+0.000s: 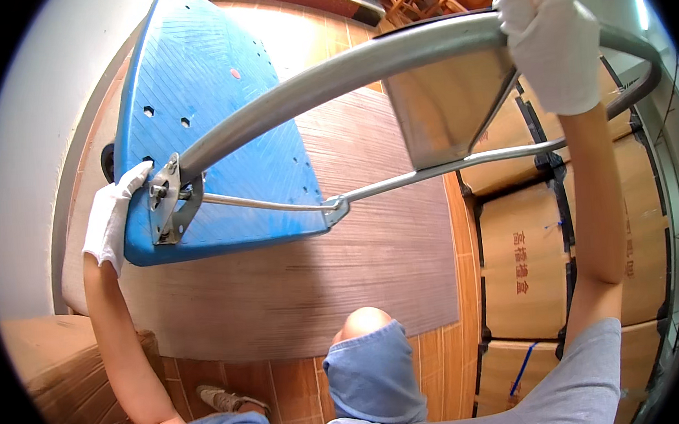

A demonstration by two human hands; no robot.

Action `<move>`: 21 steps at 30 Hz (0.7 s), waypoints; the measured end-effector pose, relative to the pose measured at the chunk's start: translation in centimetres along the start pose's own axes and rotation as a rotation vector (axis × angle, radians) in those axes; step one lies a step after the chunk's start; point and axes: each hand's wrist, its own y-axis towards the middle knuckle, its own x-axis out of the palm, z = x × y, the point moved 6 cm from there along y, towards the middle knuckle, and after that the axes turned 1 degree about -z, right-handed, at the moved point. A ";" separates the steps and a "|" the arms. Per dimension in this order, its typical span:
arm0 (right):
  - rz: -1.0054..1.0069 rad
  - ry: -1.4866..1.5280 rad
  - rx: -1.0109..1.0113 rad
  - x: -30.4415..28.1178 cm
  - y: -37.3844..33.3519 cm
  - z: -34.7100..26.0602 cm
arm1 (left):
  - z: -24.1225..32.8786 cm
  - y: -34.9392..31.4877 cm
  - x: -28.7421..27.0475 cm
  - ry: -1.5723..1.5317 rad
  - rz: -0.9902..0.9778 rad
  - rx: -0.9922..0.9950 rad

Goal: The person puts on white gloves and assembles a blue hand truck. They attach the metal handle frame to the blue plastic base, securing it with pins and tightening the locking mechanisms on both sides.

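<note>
A platform trolley (pixel 212 79) with a blue deck is being supported over the left half of the striped mat (pixel 390 263), its far end showing past the mat's far edge; whether the weight is being borne by the mat cannot be told, only one caster (pixel 108 163) being glimpsed at the deck's left edge; the tubular handle (pixel 307 88) is being held slanting out over the mat's right edge, toward the stacked cartons (pixel 520 262); its upper run is being gripped by the gloved right hand (pixel 552 47), fingers curled and clamped round the tube; the deck's near left corner is being touched by the gloved left hand (pixel 110 216), one finger laid on top, the others hidden, so whether the edge is being clamped cannot be told; a bolted bracket (pixel 167 200) is being exposed just beside that finger; in judgement, fingertips are best being kept outside the bracket and thin rod (pixel 268 204), pinching being likely wherever the tube is being pivoted; any swing is best being made slowly, the corner being braced and the cartons being cleared.
</note>
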 end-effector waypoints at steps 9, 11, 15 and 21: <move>-0.024 0.134 0.057 1.8 -6.4 2.9 | 6.1 -1.1 0.7 0.496 0.045 -0.120; -0.079 0.189 0.176 1.8 -8.5 3.4 | 7.7 -2.1 1.6 0.523 0.043 -0.074; -0.169 0.355 0.455 2.2 -11.7 3.4 | 7.3 -2.5 0.8 0.649 0.013 -0.050; -0.227 0.459 0.668 5.8 -14.2 4.2 | 6.0 -3.1 1.8 0.807 0.037 -0.063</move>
